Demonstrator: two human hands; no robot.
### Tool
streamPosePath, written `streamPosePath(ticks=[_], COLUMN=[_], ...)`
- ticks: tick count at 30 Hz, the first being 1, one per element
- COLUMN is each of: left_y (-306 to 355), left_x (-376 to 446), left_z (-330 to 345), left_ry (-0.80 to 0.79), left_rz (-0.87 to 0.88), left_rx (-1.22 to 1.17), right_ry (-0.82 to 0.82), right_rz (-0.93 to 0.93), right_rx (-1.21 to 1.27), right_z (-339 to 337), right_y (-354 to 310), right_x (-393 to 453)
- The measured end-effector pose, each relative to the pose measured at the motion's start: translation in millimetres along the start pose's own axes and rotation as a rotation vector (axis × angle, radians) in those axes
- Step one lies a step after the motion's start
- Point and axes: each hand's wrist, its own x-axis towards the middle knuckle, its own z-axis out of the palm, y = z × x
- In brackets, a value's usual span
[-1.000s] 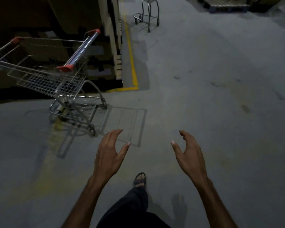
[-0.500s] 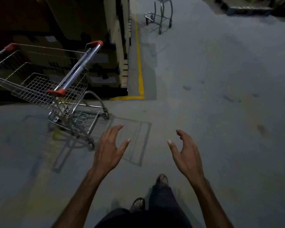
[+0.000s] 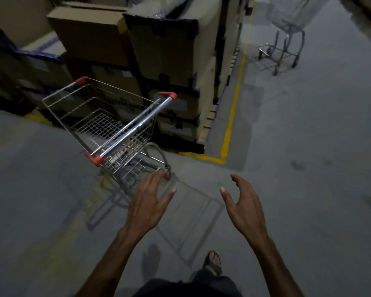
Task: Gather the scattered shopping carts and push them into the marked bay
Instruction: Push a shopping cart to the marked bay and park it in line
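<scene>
A small wire shopping cart (image 3: 107, 123) with a chrome handle bar and red end caps stands just ahead on the left, its handle (image 3: 135, 127) facing me diagonally. My left hand (image 3: 150, 202) hovers open below the handle, over the cart's lower frame, touching nothing. My right hand (image 3: 242, 204) is open too, further right over bare floor. A second wire cart (image 3: 287, 37) stands far off at the upper right, blurred.
Stacked cardboard boxes (image 3: 169, 50) on a pallet rise right behind the near cart. A yellow floor line (image 3: 234, 110) runs along the stack and turns a corner near it. Grey concrete floor spreads to the right. My sandalled foot (image 3: 212, 262) shows at the bottom.
I have walked closer and the near cart now sits nearer the middle of the view. Both hands stay open and have come up toward its handle.
</scene>
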Motion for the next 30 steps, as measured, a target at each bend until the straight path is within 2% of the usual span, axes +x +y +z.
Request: streamPosePath(ticks=[9, 15, 22, 26, 30], left_y=[0.4, -32.9, -78.7, -105.3, -136.8], left_x=[52.2, 91.9, 161.7, 195.7, 202.6], left_z=[-4.0, -8.1, -19.2, -23.7, -21.4], left_ry=[0.179, 0.279, 0.364, 0.348, 0.236], left_rz=[-0.194, -0.304, -0.389, -0.424, -0.509], left_rx=[0.111, 0.126, 0.146, 0.186, 0.245], right_ry=[-0.193, -0.304, -0.412, -0.448, -0.508], right_rz=[-0.166, -0.256, -0.426, -0.569, -0.786], right_rx=[-0.011, -0.029, -0.105, -0.191, -0.316], right_z=[19.9, 57.6, 103.1, 136.2, 182.8], right_y=[-17.1, -34.3, -89.6, -122.4, -146.2], right_x=[132.8, 207.5, 297.6, 345.2, 383.8])
